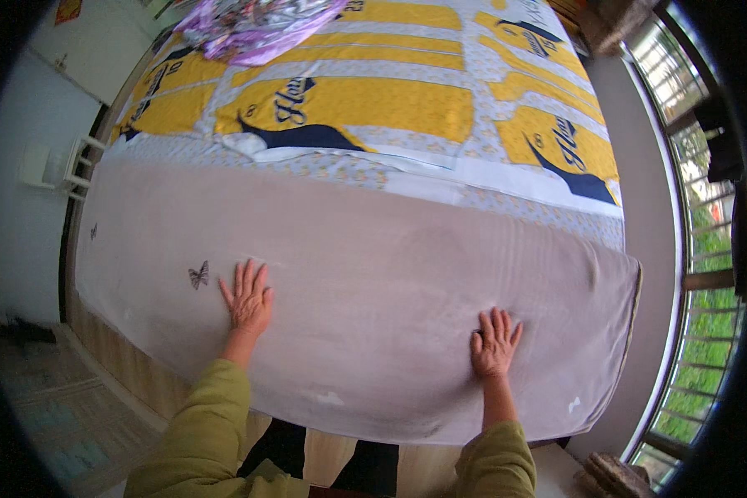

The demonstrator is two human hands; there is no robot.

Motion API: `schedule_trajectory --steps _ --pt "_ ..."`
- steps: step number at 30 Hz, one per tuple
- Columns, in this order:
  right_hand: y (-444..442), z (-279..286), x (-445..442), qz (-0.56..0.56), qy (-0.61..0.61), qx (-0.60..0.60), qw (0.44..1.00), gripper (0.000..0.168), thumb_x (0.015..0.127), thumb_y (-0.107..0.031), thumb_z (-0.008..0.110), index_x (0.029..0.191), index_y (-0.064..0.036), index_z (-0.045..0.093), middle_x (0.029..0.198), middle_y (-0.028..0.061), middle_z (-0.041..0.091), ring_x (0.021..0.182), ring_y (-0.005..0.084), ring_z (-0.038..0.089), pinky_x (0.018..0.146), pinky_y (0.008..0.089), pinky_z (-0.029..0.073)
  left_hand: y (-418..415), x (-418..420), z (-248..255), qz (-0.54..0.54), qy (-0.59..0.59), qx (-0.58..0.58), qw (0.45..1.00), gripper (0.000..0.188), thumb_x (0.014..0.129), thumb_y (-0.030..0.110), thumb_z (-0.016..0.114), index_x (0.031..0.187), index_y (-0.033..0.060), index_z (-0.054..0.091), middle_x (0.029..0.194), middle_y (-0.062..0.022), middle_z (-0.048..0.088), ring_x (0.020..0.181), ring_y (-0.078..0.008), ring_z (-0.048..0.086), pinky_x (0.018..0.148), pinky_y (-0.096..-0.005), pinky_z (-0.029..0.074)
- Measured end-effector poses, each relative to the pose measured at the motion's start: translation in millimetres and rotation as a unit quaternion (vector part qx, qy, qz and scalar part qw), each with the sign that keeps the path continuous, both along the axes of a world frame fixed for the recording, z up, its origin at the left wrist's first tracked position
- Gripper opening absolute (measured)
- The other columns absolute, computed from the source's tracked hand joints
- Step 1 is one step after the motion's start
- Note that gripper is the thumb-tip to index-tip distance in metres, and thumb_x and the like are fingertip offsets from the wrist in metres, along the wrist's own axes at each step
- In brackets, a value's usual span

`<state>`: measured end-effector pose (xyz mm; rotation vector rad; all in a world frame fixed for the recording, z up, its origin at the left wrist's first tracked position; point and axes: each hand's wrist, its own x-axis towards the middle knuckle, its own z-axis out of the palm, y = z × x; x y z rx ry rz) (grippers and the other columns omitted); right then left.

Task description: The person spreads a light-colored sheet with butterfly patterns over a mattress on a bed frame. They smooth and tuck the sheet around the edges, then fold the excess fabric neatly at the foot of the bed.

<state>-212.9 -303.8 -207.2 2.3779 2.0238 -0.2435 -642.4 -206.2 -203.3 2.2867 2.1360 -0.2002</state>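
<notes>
A pinkish-beige sheet (361, 280) lies over the near half of a wide bed or padded surface. My left hand (249, 305) rests on it palm down with fingers spread, just right of a dark butterfly print (198, 274). Farther right, my right hand (493, 348) also presses flat on the sheet, its fingers somewhat apart. Neither hand holds anything. Beyond the sheet's far edge spreads a pale floral cloth (324, 169), with yellow and navy printed jersey fabric panels (404, 103) on top of it.
At the far left sits a purple-edged bundle (261, 31) with mixed contents. A barred window (709, 311) runs along the right side. On the left are a white stool or chair (81, 165) and a pale wall (18, 205). Brown furry fabric (610, 476) lies at lower right.
</notes>
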Motion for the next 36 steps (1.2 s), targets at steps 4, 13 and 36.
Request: schedule_trajectory --steps 4,13,36 --pt "4.1 -6.4 -12.3 -0.036 -0.059 -0.025 0.997 0.039 0.076 -0.025 0.041 0.114 -0.016 0.039 0.123 0.0047 0.03 0.118 0.021 0.02 0.096 0.0462 0.005 -11.3 -48.3 -18.7 0.025 -0.054 -0.022 0.998 0.043 0.078 0.028 0.037 0.119 0.015 0.03 0.128 -0.0049 0.02 0.12 -0.0231 0.013 0.093 -0.0516 0.001" --pt "37.0 24.5 -257.4 0.024 -0.022 -0.019 0.999 0.044 0.079 -0.03 0.037 0.12 -0.018 0.031 0.128 0.0096 0.02 0.119 0.0237 0.016 0.095 0.0471 0.004 -14.1 -91.2 2.4 -0.073 -0.153 -0.024 0.985 0.044 0.079 0.034 0.037 0.12 0.0207 0.029 0.127 -0.0014 0.021 0.118 -0.0209 0.016 0.092 -0.0543 0.003" --pt "40.6 -19.5 -333.3 -0.045 -0.075 -0.002 0.996 0.044 0.079 -0.026 0.034 0.121 -0.017 0.028 0.128 0.0059 0.02 0.12 0.0215 0.013 0.096 0.0422 0.005 -50.5 -337.8 2.1 0.241 -0.063 0.106 0.963 0.037 0.077 0.024 0.041 0.113 0.013 0.036 0.117 -0.0065 0.033 0.109 -0.024 0.028 0.085 -0.0447 0.024"
